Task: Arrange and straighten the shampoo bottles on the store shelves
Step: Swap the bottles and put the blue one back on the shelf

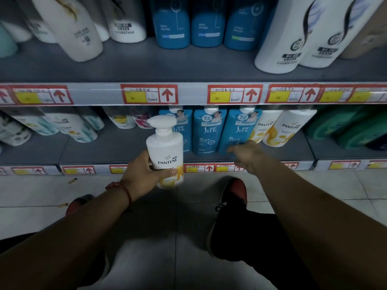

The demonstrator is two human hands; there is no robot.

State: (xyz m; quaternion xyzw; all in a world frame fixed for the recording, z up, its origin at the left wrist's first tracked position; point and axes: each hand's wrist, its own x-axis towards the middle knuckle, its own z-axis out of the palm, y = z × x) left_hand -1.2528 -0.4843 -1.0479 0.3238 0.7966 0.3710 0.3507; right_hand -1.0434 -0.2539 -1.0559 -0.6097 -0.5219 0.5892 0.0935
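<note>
My left hand point(142, 174) grips a white and yellow Pantene pump bottle point(165, 151), held upright in front of the lower shelf point(109, 147). My right hand point(247, 153) reaches toward the base of the rightmost of three blue Slek bottles point(238, 130) on that shelf; its fingers are blurred and seem loosely spread, touching or almost touching the bottle. Two more Pantene bottles point(280, 128) stand to the right of the blue ones.
The upper shelf point(167, 65) carries white bottles point(293, 32) and blue bottles point(207, 21). Green bottles point(347, 130) sit at the lower right, pale bottles point(69, 126) at the lower left. Price tags line the shelf edges. My red shoes rest on the tiled floor point(41, 189).
</note>
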